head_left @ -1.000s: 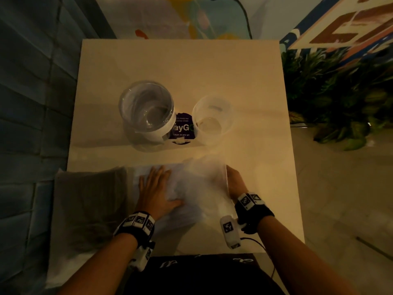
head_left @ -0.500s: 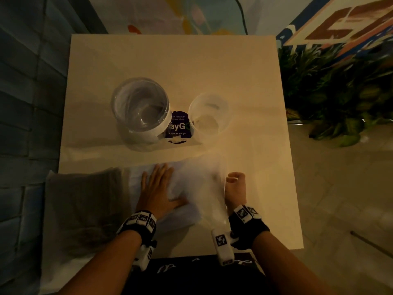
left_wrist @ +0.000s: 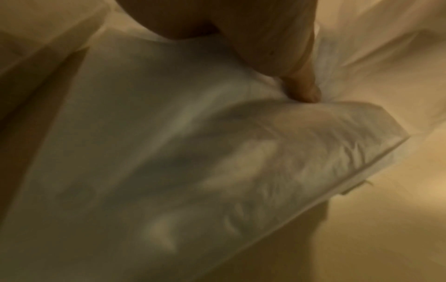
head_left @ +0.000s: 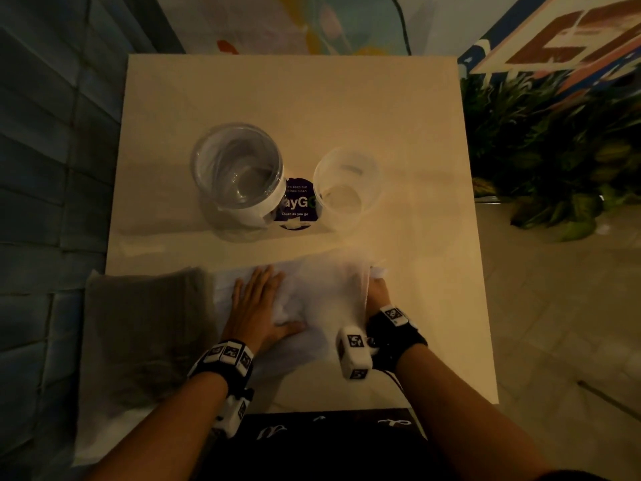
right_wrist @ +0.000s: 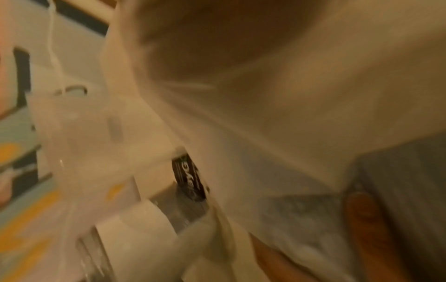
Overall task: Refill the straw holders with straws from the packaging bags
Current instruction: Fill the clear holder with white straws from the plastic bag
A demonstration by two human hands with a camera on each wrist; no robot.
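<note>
My left hand (head_left: 258, 307) lies flat, fingers spread and straight, pressing down on the white packaging bag (head_left: 322, 300) that lies low in the head view, at the near edge of the pale table (head_left: 295, 98). In the left wrist view my thumb (left_wrist: 304, 89) presses into the crinkled plastic. My right hand (head_left: 378, 295) is at the bag's right end, just right of centre in the frame, half hidden behind a raised flap of plastic; I seem to be gripping that edge, but I cannot tell how my fingers are set, and the right wrist view is a blur of film. The large clear straw holder (head_left: 239, 175) with a white band stands above the bag, left of centre, and the smaller clear straw holder (head_left: 347, 185) stands just right of it, a dark round sticker (head_left: 298, 203) between them. A grey-brown bag (head_left: 138, 335) lies at lower left, beside my left hand. Green plants (head_left: 555, 151) fill the right edge.
</note>
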